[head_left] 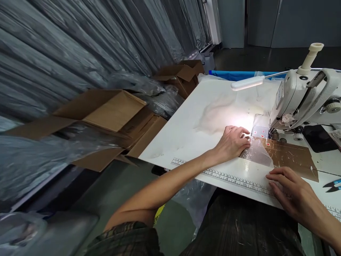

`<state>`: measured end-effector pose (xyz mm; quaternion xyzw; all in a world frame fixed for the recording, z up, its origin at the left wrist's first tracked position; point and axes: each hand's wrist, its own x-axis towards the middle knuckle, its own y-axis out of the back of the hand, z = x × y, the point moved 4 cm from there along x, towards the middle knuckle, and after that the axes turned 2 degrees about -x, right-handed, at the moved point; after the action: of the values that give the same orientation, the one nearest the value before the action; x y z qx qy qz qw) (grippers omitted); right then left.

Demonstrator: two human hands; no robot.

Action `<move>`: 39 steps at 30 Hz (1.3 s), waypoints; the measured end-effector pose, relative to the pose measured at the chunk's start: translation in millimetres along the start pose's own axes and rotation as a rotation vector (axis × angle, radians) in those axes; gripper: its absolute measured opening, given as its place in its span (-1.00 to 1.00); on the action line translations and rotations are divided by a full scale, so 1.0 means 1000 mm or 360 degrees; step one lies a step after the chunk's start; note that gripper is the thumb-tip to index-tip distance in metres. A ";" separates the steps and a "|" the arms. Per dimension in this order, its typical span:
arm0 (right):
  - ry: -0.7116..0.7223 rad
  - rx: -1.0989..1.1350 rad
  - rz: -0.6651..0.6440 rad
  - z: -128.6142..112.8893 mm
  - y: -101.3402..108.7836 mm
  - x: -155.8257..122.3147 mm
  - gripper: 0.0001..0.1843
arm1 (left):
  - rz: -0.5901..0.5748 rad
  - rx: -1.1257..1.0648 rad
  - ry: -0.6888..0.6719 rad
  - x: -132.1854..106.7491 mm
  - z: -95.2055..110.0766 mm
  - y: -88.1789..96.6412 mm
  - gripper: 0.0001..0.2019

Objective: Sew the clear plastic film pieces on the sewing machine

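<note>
One sheet (258, 154), edge under left grip (233, 142)

A glossy brown rectangular sheet (295, 160) lies flat on the white tabletop (181, 131), pale streaks across it and a reddish spot near its far edge. At its left end I see a shiny, translucent plastic film (257, 153), its slanted edge meeting the brown.

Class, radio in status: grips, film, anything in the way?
Left grip on translucent film. Right grip open, by film's corner. Film beside brown sheet, at sewing machine. Blue-handled snips apart, rightward.
</note>
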<state>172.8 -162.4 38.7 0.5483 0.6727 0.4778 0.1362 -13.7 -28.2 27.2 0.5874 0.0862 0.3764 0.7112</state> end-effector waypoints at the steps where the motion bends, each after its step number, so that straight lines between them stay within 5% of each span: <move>1: -0.0031 0.0043 0.0010 0.002 0.002 0.001 -0.78 | 0.0035 -0.0007 0.0007 0.000 0.003 0.002 -0.85; 6: -0.0148 0.0174 0.0117 0.017 0.013 0.005 -0.76 | 0.0076 -0.0849 0.0287 0.001 0.012 0.019 -0.92; 12: -0.0229 0.0269 0.0091 0.017 0.013 0.018 -0.45 | -0.0167 -0.1839 0.0493 0.006 0.038 0.020 -0.92; 15: -0.0231 0.0377 0.0130 0.007 0.005 0.029 -0.29 | -0.0254 -0.1951 0.0391 0.009 0.054 0.021 -0.93; 18: -0.0406 0.0609 0.0083 0.010 0.000 0.037 -0.46 | -0.0244 -0.1888 0.0337 0.012 0.058 0.032 -0.89; 21: -0.0835 0.1020 -0.0149 0.026 0.000 0.041 -0.59 | -0.0203 -0.1835 0.0601 0.015 0.041 0.037 -0.83; 25: -0.1446 0.1346 -0.0303 0.051 0.005 0.046 -0.75 | -0.0274 -0.1646 0.0852 0.019 0.014 0.020 -0.87; 28: -0.1647 0.1202 -0.0186 0.069 0.008 0.051 -0.88 | -0.0144 -0.1173 0.0635 0.024 0.002 0.007 -0.88; 33: -0.1387 0.1017 -0.0245 0.083 0.000 0.053 -0.73 | 0.0187 -0.0157 -0.0007 0.030 -0.004 0.015 -0.75; 36: -0.1120 0.0657 -0.0326 0.077 -0.002 0.055 -0.56 | -0.0106 -0.0044 -0.0409 0.033 0.001 0.011 -0.73; 39: -0.0842 0.0250 -0.0417 0.068 0.000 0.060 -0.66 | -0.0523 -0.0130 -0.0613 0.030 0.015 -0.001 -0.72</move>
<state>199.3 -77.1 25.1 0.5712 0.7136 0.2433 0.3243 15.9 -20.4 40.6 0.5971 0.0282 0.1401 0.7894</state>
